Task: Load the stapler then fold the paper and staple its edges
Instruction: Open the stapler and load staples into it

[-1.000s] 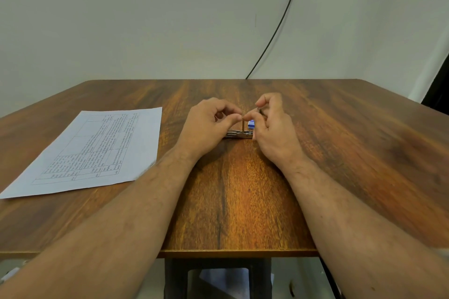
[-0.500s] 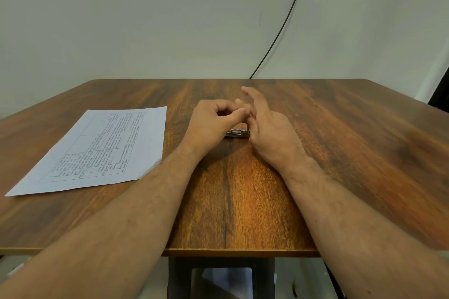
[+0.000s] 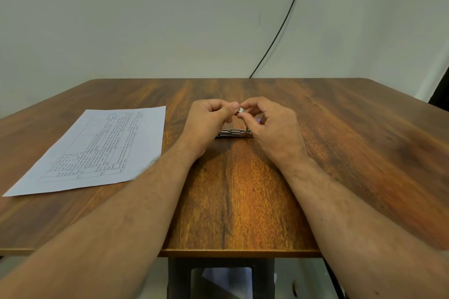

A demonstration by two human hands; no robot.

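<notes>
Two hands worked over one stapler on a wooden worktop (image 3: 243, 201).
One printed paper (image 3: 97, 148) lay left, its table text too small to read. Left hand (image 3: 206, 124) and right hand (image 3: 272, 126), each in a narrow grip, pinched one small staple strip (image 3: 240, 110) above the metal stapler (image 3: 233, 133) lying mid-worktop; a pale wall stood behind.

Legible text: none. The paper (image 3: 97, 148) to my left carries printed lines set in a ruled table, with the rows running sideways from where I sit; the print is too small and blurred for me to make out any word or number. I see no label or brand on the stapler (image 3: 234, 133).
</notes>
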